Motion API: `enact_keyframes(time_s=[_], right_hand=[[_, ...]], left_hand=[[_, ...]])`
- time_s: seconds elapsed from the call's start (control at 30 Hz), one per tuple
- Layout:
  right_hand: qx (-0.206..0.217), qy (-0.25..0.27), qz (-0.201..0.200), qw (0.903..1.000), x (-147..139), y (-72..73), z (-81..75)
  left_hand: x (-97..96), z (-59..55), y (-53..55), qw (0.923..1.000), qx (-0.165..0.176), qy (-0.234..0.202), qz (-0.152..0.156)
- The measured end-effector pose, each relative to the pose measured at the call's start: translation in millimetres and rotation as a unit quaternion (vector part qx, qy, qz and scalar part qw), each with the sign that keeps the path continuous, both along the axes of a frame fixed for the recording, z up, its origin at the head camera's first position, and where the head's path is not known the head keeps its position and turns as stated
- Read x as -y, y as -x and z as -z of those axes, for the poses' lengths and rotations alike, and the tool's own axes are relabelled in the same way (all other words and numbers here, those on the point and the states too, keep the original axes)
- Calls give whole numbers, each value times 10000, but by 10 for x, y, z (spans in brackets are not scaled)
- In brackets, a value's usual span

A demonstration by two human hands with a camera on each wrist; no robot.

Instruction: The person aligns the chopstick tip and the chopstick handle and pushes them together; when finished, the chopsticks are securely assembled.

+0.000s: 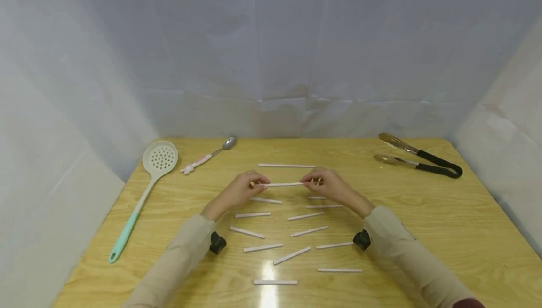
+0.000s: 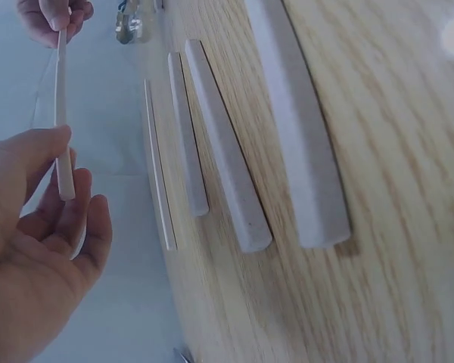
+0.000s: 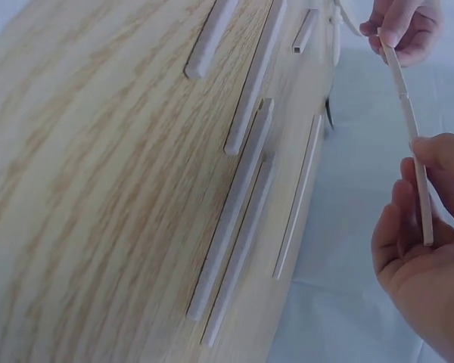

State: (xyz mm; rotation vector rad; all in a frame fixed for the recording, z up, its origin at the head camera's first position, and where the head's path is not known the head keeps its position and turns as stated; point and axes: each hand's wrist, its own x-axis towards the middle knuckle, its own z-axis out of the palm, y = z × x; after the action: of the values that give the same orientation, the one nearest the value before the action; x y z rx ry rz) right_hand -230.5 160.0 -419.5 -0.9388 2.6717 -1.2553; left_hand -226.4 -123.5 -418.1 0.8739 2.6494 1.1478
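Observation:
A thin white square stick point(image 1: 284, 185) is held level above the table between both hands. My left hand point(image 1: 246, 188) pinches its left end between thumb and fingers. The other end is pinched by my right hand point(image 1: 330, 186) in the same way. In the right wrist view the held stick point(image 3: 413, 128) shows a joint line partway along and bends slightly there. Beneath and in front of the hands, several shorter white sticks point(image 1: 252, 215) lie in two loose columns. Beyond the hands lies a longer white stick point(image 1: 286, 165).
On the left lies a slotted skimmer point(image 1: 160, 157) with a mint handle. Behind the left hand is a spoon point(image 1: 229, 143) with a rabbit-shaped handle end. Black-handled metal tongs point(image 1: 438, 164) rest at the back right. Pale sheeting point(image 1: 279, 54) surrounds the wooden table point(image 1: 444, 232).

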Motion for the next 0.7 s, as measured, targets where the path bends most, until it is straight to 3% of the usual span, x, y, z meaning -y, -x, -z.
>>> enact_keyframes(time_s=[0.23,0.7], right_hand=[[-274,290,295,9988,17,-62,-4],[-851,892,419,9915,71,-167,-52]], left_hand=[[-67,5,-31,9990,171,-361,-180],[-241,13,-129,9892,-561,-1316,-330]])
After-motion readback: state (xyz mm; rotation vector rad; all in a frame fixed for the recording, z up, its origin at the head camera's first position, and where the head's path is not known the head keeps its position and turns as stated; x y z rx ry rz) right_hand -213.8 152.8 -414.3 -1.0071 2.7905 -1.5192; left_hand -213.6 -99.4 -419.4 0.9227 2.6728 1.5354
